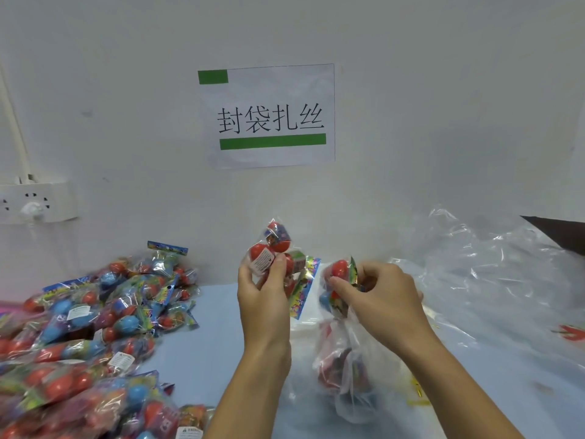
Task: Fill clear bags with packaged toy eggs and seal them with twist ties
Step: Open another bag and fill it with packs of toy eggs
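Note:
My left hand [262, 296] is raised above the blue table and grips packaged toy eggs [273, 247], red and blue eggs in clear wrap with a colourful header card. My right hand [376, 293] pinches another egg pack [338, 274] by its header at the mouth of a clear bag [351, 372]. That bag hangs below the right hand and holds several egg packs. The two hands are close together, a little apart.
A large heap of egg packs [85, 337] covers the table's left side. Loose clear plastic bags [484, 267] lie crumpled at the right. Gold twist ties [418, 391] lie near the right forearm. A power strip [34, 201] and a paper sign [269, 115] hang on the wall.

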